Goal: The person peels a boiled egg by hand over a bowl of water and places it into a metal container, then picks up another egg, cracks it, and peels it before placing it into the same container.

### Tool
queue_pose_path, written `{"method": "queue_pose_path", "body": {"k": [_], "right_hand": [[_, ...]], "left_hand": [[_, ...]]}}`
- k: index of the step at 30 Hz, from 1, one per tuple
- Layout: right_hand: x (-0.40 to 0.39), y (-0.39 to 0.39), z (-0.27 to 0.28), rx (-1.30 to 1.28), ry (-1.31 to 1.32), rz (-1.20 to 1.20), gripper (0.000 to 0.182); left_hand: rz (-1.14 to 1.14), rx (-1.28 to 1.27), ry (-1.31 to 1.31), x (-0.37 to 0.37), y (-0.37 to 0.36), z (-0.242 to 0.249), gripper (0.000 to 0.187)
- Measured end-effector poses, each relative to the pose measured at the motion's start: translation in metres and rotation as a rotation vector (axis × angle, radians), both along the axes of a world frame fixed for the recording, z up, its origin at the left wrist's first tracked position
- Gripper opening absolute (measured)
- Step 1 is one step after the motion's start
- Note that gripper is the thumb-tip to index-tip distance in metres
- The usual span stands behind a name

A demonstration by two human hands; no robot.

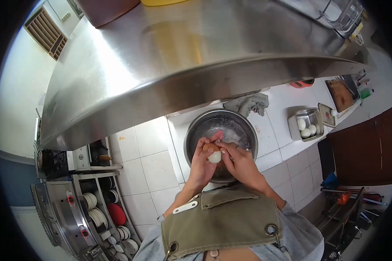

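A partly peeled boiled egg (214, 157) is held over a metal bowl (188, 145), its lower part bare and white, its upper part still in brown shell. My left hand (200, 164) wraps round the egg from the left, fingers closed on it. From the right, my right hand (241, 164) has its fingers bent and pressed against the shell; the fingertips are partly hidden. Clear liquid with pale froth or bits shows in the bowl under both hands.
A grey cloth (253, 103) lies behind the bowl on the white tiled counter (265, 135). To the right, a metal container (318, 116) holds several peeled eggs. A broad steel shelf (161, 65) juts out above the counter. Stacked plates (98, 217) fill a rack at lower left.
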State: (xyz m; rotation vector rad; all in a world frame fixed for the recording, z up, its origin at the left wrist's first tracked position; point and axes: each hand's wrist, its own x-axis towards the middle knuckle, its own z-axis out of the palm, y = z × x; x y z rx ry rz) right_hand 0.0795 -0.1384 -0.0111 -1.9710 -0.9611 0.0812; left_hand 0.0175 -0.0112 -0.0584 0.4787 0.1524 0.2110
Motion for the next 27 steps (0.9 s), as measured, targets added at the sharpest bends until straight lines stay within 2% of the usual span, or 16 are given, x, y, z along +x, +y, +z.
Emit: {"method": "queue_pose_path", "body": {"k": [9, 12, 15, 17, 18, 20, 22, 24, 26, 27], "right_hand": [[0.005, -0.003, 0.012, 0.079, 0.288, -0.065, 0.02], [0.008, -0.004, 0.016, 0.077, 0.254, -0.063, 0.02], [0.014, -0.006, 0.015, 0.079, 0.22, -0.038, 0.019], [0.019, -0.005, 0.007, 0.119, 0.189, -0.043, 0.019], [0.021, -0.005, 0.005, 0.159, 0.157, -0.049, 0.019], [0.02, -0.007, 0.009, 0.131, 0.175, -0.048, 0.019], [0.021, -0.008, 0.01, 0.102, 0.193, -0.046, 0.019], [0.022, -0.008, 0.007, 0.026, 0.038, -0.007, 0.022], [0.019, -0.004, 0.013, 0.039, 0.059, 0.032, 0.025], [0.017, -0.002, 0.015, 0.052, 0.082, 0.069, 0.028]], "left_hand": [[-0.053, -0.007, 0.008, -0.001, 0.003, 0.002, 0.026], [-0.088, -0.016, 0.004, -0.002, 0.004, 0.003, 0.025], [-0.103, -0.051, 0.138, -0.005, 0.006, -0.001, 0.025], [-0.153, -0.224, 0.124, -0.007, 0.008, -0.01, 0.031], [-0.154, -0.224, 0.123, -0.007, 0.01, -0.009, 0.031], [-0.27, -0.503, 0.026, -0.007, 0.013, -0.005, 0.038], [-0.276, -0.485, 0.0, -0.007, 0.015, -0.011, 0.041], [-0.282, -0.468, -0.025, -0.007, 0.017, -0.011, 0.045], [-0.342, -0.405, 0.009, -0.008, 0.02, -0.006, 0.032], [-0.342, -0.405, 0.009, -0.009, 0.02, -0.008, 0.032]]}}
